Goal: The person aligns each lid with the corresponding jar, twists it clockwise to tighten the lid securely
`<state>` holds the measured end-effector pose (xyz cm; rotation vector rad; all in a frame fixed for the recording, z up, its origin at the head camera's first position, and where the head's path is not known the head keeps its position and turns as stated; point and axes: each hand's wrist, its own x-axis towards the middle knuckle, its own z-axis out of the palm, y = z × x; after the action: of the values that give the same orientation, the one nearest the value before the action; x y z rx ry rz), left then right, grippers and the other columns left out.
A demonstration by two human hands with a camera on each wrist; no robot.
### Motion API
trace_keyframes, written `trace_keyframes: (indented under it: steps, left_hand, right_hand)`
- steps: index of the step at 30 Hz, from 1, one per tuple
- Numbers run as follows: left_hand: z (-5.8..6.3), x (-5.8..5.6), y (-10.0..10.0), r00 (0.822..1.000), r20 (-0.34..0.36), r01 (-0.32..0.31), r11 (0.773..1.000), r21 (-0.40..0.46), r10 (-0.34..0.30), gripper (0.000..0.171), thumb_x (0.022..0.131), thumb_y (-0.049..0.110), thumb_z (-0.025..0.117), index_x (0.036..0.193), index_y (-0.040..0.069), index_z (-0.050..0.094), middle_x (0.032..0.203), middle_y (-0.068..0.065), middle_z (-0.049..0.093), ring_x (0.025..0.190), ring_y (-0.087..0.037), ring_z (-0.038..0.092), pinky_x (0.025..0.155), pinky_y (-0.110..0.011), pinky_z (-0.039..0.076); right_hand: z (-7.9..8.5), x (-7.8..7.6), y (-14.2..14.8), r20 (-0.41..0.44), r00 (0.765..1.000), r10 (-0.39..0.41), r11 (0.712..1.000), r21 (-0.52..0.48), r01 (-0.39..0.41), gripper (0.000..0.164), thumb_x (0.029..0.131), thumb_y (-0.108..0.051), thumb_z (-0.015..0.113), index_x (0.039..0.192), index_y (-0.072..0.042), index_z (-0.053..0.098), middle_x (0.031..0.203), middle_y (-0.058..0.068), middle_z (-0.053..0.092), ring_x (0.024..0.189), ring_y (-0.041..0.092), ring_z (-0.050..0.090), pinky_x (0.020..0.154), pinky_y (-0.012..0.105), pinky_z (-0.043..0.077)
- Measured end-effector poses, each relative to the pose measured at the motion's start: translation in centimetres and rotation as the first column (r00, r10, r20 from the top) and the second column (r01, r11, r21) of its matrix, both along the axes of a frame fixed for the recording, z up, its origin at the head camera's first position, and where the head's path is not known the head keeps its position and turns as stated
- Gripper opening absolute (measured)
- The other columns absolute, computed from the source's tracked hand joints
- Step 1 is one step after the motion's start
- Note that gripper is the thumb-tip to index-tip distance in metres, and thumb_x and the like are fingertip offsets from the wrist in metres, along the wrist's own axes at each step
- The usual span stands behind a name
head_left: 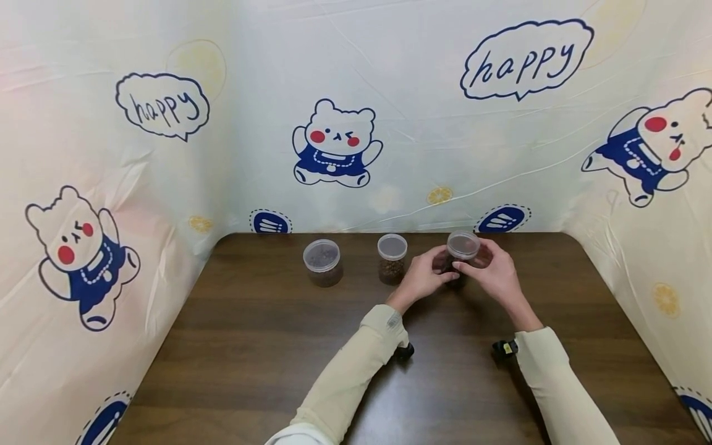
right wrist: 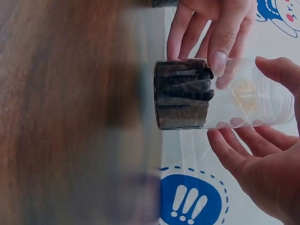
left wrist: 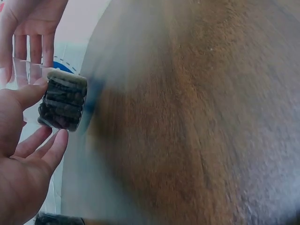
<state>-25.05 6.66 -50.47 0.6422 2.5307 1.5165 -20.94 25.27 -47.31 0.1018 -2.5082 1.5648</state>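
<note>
Both hands hold a clear plastic jar (head_left: 463, 246) at the right of the row, near the table's back edge. Dark, elongated pieces (right wrist: 183, 96) fill roughly its lower half. The left hand (head_left: 424, 276) grips the jar low down, thumb on the near side. Higher up, close to the screw lid, the right hand (head_left: 499, 272) holds it between thumb and fingers. The jar stands upright; whether its base touches the table I cannot tell. Just left of the left hand is a narrow lidded jar (head_left: 392, 262) with brown granules.
Farther left stands a wider lidded jar (head_left: 323, 264) with dark brown contents. All of this is on a dark wood-grain table (head_left: 267, 352). Printed cloth (head_left: 423, 142) with bears and lettering hangs behind the table and at both sides.
</note>
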Motion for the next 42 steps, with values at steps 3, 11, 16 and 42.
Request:
trace_keyframes:
  steps: [3, 11, 16, 42]
  left_hand:
    - [-0.1, -0.1, 0.4, 1.0, -0.013, -0.005, 0.999, -0.034, 0.004, 0.063, 0.092, 0.024, 0.084, 0.15, 0.022, 0.057, 0.137, -0.002, 0.073, 0.115, -0.012, 0.074, 0.094, -0.018, 0.056]
    - [-0.4, 0.0, 0.8, 1.0, -0.007, -0.021, 0.997, -0.07, 0.02, 0.062, 0.092, 0.024, 0.084, 0.148, 0.022, 0.058, 0.131, -0.001, 0.075, 0.111, -0.01, 0.074, 0.092, -0.02, 0.057]
    - [-0.2, 0.1, 0.8, 0.999, -0.013, -0.033, 0.996, -0.081, 0.032, 0.063, 0.091, 0.025, 0.085, 0.148, 0.023, 0.058, 0.129, 0.0, 0.076, 0.111, -0.01, 0.074, 0.096, -0.023, 0.057]
    - [-0.4, 0.5, 0.7, 0.999, 0.014, -0.043, 0.995, -0.087, 0.045, 0.065, 0.091, 0.025, 0.085, 0.149, 0.021, 0.057, 0.129, -0.001, 0.075, 0.115, -0.011, 0.073, 0.099, -0.023, 0.055]
  right_hand:
    - [-0.3, -0.1, 0.4, 0.014, 1.0, -0.005, 1.0, 0.007, 0.005, 0.071, 0.089, -0.016, 0.086, 0.147, 0.002, 0.051, 0.141, 0.027, 0.063, 0.129, 0.041, 0.064, 0.09, 0.004, 0.051]
    - [-0.9, -0.1, 1.0, 0.05, 0.999, -0.009, 1.0, 0.014, 0.009, 0.072, 0.089, -0.017, 0.086, 0.149, 0.002, 0.049, 0.143, 0.028, 0.06, 0.132, 0.043, 0.061, 0.091, 0.003, 0.049]
    - [-0.9, 0.0, 1.0, 0.048, 0.999, -0.006, 1.0, 0.001, 0.006, 0.072, 0.09, -0.017, 0.086, 0.148, 0.002, 0.049, 0.143, 0.027, 0.06, 0.132, 0.042, 0.061, 0.09, 0.001, 0.048]
    - [-1.2, 0.7, 1.3, 0.062, 0.998, 0.013, 1.0, 0.023, -0.014, 0.076, 0.092, -0.027, 0.085, 0.152, -0.001, 0.045, 0.146, 0.026, 0.058, 0.132, 0.039, 0.061, 0.095, 0.01, 0.052]
